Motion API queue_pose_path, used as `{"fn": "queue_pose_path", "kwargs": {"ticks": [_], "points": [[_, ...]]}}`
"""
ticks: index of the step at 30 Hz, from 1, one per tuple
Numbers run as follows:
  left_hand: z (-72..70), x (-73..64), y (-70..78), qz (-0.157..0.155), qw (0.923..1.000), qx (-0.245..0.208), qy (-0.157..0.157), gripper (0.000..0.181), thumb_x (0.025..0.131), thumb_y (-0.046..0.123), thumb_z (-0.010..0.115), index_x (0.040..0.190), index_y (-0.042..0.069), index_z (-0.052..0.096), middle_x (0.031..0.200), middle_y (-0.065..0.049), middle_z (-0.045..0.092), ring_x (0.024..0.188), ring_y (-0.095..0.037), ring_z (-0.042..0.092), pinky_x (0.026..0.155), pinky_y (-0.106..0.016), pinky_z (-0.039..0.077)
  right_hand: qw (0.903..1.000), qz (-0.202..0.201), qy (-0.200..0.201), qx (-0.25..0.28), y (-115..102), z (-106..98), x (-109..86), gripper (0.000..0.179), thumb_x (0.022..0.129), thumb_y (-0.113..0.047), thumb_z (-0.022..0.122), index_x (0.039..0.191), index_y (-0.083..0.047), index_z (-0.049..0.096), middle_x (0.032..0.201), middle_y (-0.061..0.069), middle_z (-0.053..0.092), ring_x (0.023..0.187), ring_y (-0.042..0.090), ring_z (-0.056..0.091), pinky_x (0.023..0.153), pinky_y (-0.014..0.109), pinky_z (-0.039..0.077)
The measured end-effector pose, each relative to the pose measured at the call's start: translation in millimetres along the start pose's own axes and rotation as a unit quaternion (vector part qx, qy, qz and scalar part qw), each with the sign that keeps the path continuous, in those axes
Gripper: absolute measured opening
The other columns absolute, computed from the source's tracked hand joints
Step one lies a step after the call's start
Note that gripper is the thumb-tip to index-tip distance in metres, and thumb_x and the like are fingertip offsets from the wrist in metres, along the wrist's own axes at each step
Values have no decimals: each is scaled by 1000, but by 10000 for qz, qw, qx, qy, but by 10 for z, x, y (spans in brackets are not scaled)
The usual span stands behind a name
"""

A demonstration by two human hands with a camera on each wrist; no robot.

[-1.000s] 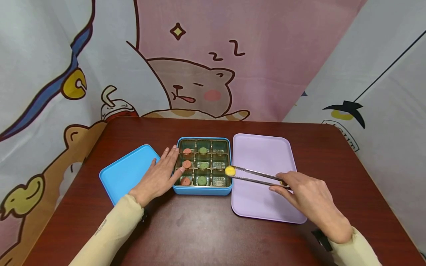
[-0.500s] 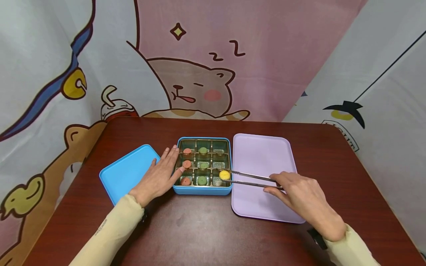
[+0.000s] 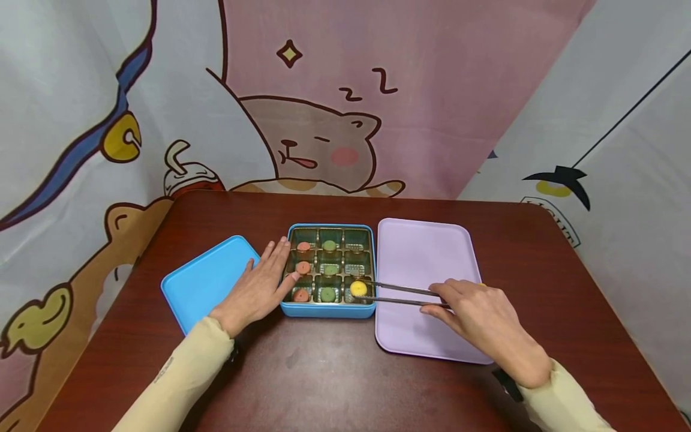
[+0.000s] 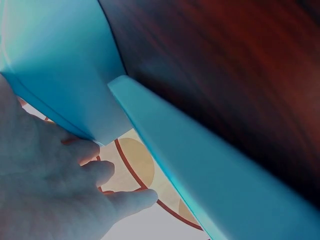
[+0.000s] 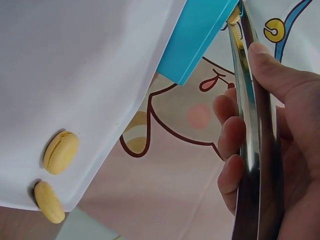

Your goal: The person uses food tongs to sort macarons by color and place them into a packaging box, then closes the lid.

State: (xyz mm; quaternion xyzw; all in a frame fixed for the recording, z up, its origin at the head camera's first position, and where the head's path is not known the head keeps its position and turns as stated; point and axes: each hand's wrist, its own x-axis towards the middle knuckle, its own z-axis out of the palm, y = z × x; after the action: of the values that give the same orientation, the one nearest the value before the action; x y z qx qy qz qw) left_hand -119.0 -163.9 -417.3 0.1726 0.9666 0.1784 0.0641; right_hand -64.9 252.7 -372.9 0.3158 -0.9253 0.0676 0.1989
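Note:
My right hand (image 3: 480,321) grips metal tongs (image 3: 405,289), thumb on one side and fingers curled round the other. The tips of the tongs are at a yellow macaron (image 3: 358,289) in the front right compartment of a blue box (image 3: 328,309) with a gold divided insert. Pink macarons (image 3: 303,267) fill the box's left column and green macarons (image 3: 328,294) the middle one. My left hand (image 3: 259,288) rests with its fingers stretched along the box's left rim, thumb reaching over it. In the right wrist view the far end of the tongs is partly cut off by the frame.
A lavender tray (image 3: 426,252) lies against the box's right side; two yellow macarons (image 5: 61,152) show on it in the right wrist view. The blue lid (image 3: 207,282) lies left of the box, partly under my left arm. A printed cloth (image 3: 432,108) hangs behind the brown table (image 3: 335,372).
My right hand has moved left with the tongs, carrying the yellow macaron from the box's right rim to its front right compartment. My left hand has stayed in place.

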Motion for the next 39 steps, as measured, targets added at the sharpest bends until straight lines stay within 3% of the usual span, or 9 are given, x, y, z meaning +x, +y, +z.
{"fn": "queue_pose_path", "kwargs": {"ticks": [5, 16, 29, 39], "points": [[4, 0, -2, -6, 10000, 13, -1, 79, 110, 58, 30, 167, 7, 10, 174, -8, 4, 159, -32, 4, 118, -71, 15, 9999, 14, -105, -7, -5, -8, 28, 38, 89, -49, 77, 95, -12, 74, 75, -7, 66, 60, 7, 57, 45, 26, 43], [6, -1, -7, 14, 10000, -10, 34, 78, 110, 57, 30, 167, 6, 11, 174, -9, 5, 159, -33, 5, 117, -72, 15, 9998, -64, -195, -74, -10, -43, 102, 35, 83, -43, 83, 95, -11, 74, 74, -6, 66, 58, 8, 57, 44, 26, 42], [11, 9, 7, 26, 10000, -43, 49, 76, 111, 52, 36, 166, 5, 13, 174, -10, 6, 159, -34, 4, 117, -73, 16, 9988, 45, -458, -168, -46, -112, 177, 41, 80, -44, 87, 97, -9, 76, 77, -2, 70, 58, 10, 59, 43, 26, 42], [3, -1, 4, 16, 10000, -11, 21, 76, 111, 52, 35, 166, 5, 11, 174, -10, 5, 159, -33, 5, 118, -71, 16, 9994, 236, -233, -108, 22, -161, 75, 41, 83, -48, 82, 98, -11, 75, 73, -7, 64, 58, 6, 54, 44, 25, 39]]}}
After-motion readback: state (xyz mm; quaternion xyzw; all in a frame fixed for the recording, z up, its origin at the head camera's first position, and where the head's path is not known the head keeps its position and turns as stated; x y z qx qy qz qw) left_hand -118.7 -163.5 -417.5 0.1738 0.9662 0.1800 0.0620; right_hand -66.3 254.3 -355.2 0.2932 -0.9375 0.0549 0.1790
